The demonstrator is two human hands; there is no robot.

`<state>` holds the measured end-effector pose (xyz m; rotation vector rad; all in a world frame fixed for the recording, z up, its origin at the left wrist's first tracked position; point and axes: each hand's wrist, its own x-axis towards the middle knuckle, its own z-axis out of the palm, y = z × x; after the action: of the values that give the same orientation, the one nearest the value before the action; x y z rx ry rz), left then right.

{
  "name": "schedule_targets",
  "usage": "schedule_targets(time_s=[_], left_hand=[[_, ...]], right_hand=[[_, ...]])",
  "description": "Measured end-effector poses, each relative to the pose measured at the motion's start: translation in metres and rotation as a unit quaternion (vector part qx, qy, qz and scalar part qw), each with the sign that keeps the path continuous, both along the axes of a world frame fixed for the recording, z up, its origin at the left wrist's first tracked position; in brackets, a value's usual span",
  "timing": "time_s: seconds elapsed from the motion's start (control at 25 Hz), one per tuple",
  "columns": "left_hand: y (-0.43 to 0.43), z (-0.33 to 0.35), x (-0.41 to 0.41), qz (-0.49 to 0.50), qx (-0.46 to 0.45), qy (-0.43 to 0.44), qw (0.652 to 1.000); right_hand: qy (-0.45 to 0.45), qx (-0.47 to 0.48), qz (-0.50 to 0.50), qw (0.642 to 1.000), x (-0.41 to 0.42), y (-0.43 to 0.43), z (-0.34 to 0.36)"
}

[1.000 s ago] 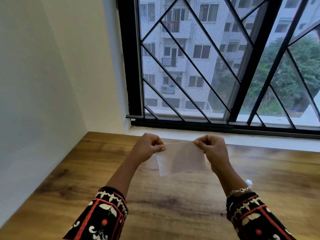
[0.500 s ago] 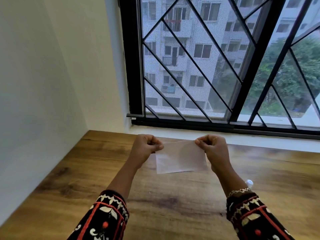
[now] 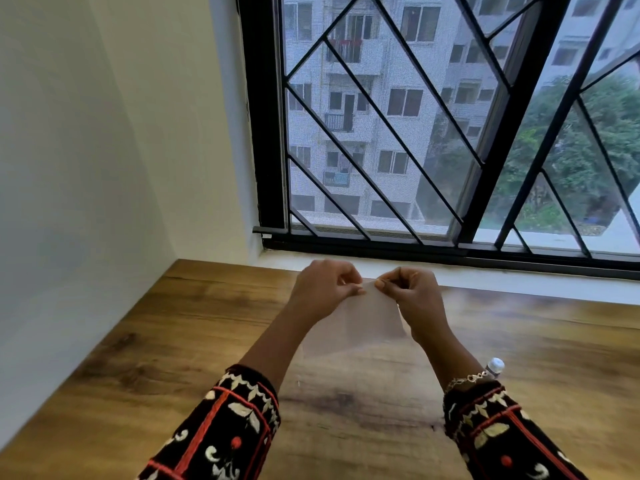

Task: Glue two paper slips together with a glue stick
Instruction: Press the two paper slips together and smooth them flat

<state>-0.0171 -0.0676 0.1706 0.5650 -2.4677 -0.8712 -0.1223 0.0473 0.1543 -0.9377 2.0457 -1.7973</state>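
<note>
A pale, thin paper slip (image 3: 360, 323) hangs in the air above the wooden table (image 3: 173, 341). My left hand (image 3: 322, 289) pinches its top edge from the left, and my right hand (image 3: 412, 296) pinches the same edge from the right. The two hands nearly meet at the top, fingertips close together. The paper looks blurred and droops below them. A white cap, probably the glue stick (image 3: 494, 366), pokes out from behind my right wrist on the table; most of it is hidden.
A white wall (image 3: 86, 168) closes the left side. A black-barred window (image 3: 450, 133) with a white sill (image 3: 519, 275) runs along the far edge of the table.
My hands have come together along the paper's top edge, from its two corners to near its middle. The paper now hangs narrower and blurred.
</note>
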Motion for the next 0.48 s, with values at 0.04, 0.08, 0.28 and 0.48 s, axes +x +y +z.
schedule_targets(time_s=[0.04,0.08,0.28,0.48], left_hand=[[0.004,0.003,-0.004,-0.001,-0.008,-0.007,1.0],[0.006,0.004,-0.006,0.004,-0.012,-0.006,1.0],[0.005,0.007,-0.005,0.006,0.014,0.04,0.999],[0.003,0.001,0.001,0.021,0.041,0.062,0.997]], right_hand=[[-0.004,-0.004,0.012,1.0,0.002,0.0,0.002],[-0.007,-0.007,0.024,1.0,0.003,0.001,0.003],[-0.011,0.046,0.059,0.997,0.0,0.007,-0.001],[-0.043,0.076,0.071,0.994,0.001,0.013,-0.012]])
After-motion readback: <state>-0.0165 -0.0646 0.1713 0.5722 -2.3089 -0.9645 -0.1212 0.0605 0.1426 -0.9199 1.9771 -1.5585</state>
